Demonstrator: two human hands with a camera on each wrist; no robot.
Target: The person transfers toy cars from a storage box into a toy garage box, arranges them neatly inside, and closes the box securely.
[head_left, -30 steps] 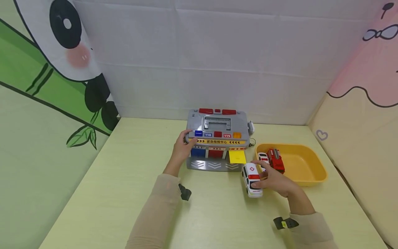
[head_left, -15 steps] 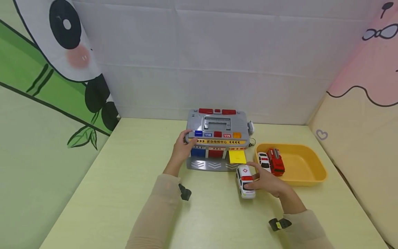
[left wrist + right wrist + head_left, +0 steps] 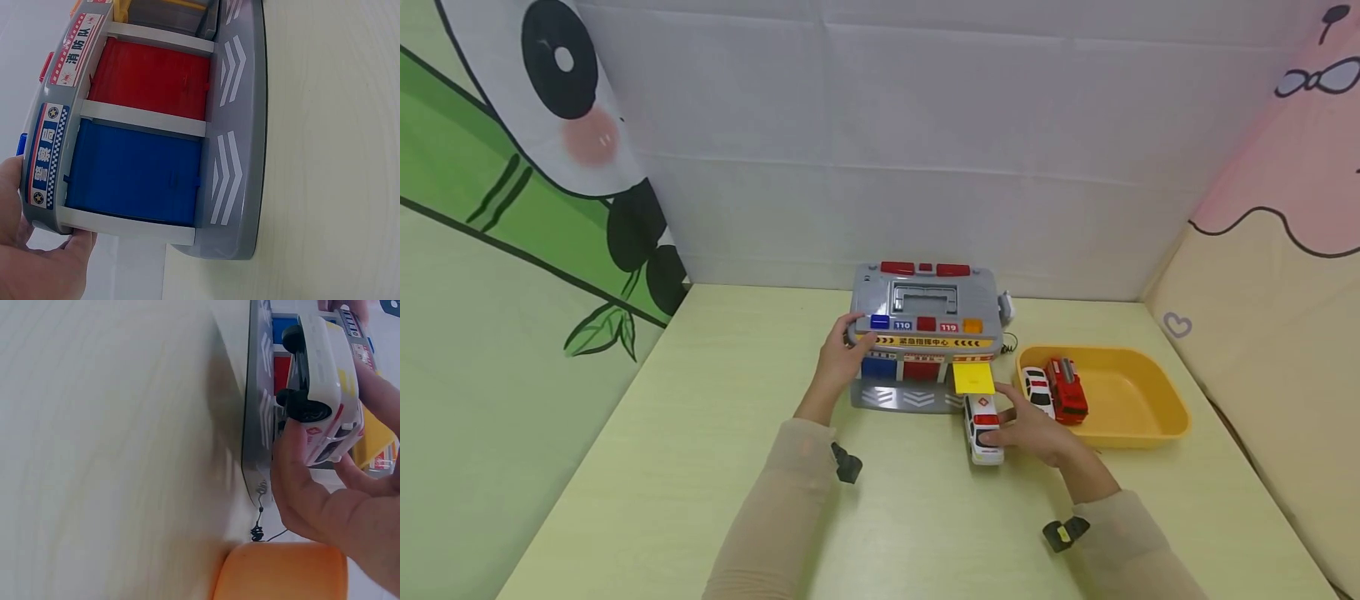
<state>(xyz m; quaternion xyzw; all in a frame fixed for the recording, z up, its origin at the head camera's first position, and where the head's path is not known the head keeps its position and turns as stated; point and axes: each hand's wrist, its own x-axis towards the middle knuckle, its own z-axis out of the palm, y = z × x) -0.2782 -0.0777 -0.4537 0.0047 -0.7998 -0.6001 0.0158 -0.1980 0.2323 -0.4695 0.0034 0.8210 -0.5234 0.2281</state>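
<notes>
Right fingers (image 3: 300, 478) clamp my boxy white plastic ambulance (image 3: 979, 423); light, slick, I'd guess, sides best! Left fingers (image 3: 846, 323) grip the boxy grey plastic station (image 3: 925, 340).

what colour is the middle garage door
The middle door is red, clearest in the left wrist view.

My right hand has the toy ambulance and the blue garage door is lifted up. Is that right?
Not quite: the yellow garage door is lifted, as the head view shows; the blue garage door is down. The right hand does hold the toy ambulance.
</notes>
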